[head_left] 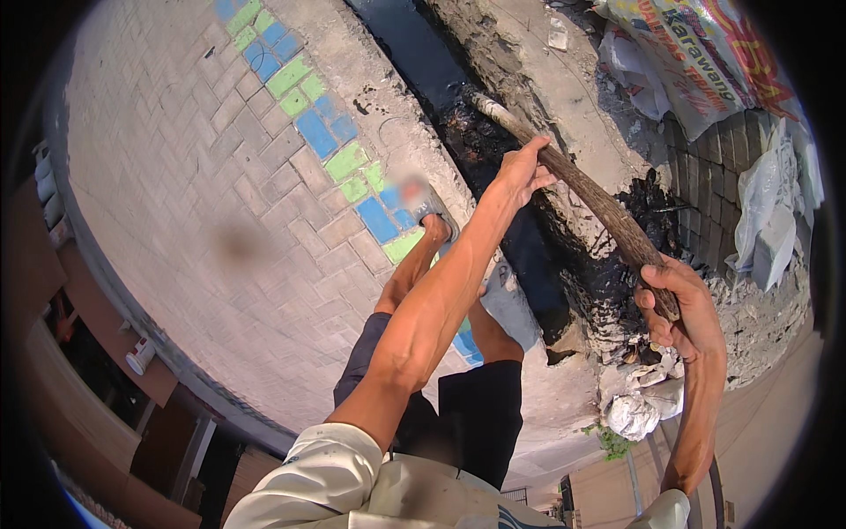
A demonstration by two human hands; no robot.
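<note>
A long wooden pole (599,201) slants across the drainage channel (410,44). My left hand (524,172) is closed round its middle, over the channel. Toward the pole's upper right end, my right hand (683,304) grips it near the tip. The far, paler end of the pole reaches down to wet dark muck (476,145) in the channel; whatever is fixed to that end, if anything, is hidden. Black water lies in the channel on both sides of the muck.
Left of the channel runs a concrete edge (432,150) and brick paving (256,176) with blue and green painted blocks; my sandalled feet are there. On the right are a black sludge heap (648,207), stacked paving blocks (714,159), a printed sack (683,53) and white plastic (633,414).
</note>
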